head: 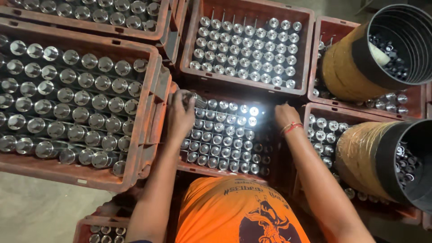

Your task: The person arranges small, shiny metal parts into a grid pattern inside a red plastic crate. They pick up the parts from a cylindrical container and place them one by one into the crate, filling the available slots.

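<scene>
I look down on a red plastic crate (270, 173) right in front of me, filled with several upright shiny metal cylinders (225, 135). My left hand (180, 114) is at the crate's far left corner, fingers closed around one or two metal cylinders (190, 98). At the crate's far right corner, my right hand (284, 114), with a red thread on the wrist, reaches toward the cylinders; its fingertips are hidden. My orange shirt covers the crate's near edge.
Red crates full of the same metal cylinders surround me: a large one at left (148, 135), one ahead (306, 54), one at top left (159, 27). Two black buckets wrapped in brown tape (346, 67) (360, 153) lie on crates at right, holding small metal parts.
</scene>
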### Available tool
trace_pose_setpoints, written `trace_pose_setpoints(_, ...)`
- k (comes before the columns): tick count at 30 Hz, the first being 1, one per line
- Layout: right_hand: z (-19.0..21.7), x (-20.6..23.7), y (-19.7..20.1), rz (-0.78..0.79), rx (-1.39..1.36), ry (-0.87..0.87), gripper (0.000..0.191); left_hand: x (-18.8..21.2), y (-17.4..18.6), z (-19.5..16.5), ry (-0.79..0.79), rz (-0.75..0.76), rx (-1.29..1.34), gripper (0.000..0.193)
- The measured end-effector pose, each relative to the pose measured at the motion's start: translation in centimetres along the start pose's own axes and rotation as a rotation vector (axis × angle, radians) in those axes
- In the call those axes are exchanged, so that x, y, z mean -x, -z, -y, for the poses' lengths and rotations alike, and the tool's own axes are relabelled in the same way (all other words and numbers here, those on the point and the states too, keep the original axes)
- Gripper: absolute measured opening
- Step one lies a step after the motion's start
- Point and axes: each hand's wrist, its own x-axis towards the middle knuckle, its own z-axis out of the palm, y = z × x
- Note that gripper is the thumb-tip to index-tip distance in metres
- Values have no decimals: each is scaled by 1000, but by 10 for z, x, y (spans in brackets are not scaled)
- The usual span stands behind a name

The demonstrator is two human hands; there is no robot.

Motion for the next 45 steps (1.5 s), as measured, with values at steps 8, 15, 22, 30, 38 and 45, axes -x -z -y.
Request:
trace_pose_setpoints(8,21,2,9,11,33,-67,23,15,-57,21,674,75,651,42)
trace_pose_setpoints(15,18,3,-2,-86,-17,-151,25,-11,-35,18,-114,-8,-709,20)
trace_pose_setpoints(22,13,1,-8,-160,32,-106,22,-26,-32,8,-247,42,-886,21)
trace_pose_setpoints(30,18,1,-4,-96,-129,-175,27,-8,-41,21,-365,-122,-780,8)
trace_pose_setpoints(38,27,10,-11,-131,-239,-341,31,1,-81,16,-41,29,-699,32)
trace_pose_setpoints(45,27,6,-8,-130,-137,-249,26,1,-80,5,58,-30,-661,23)
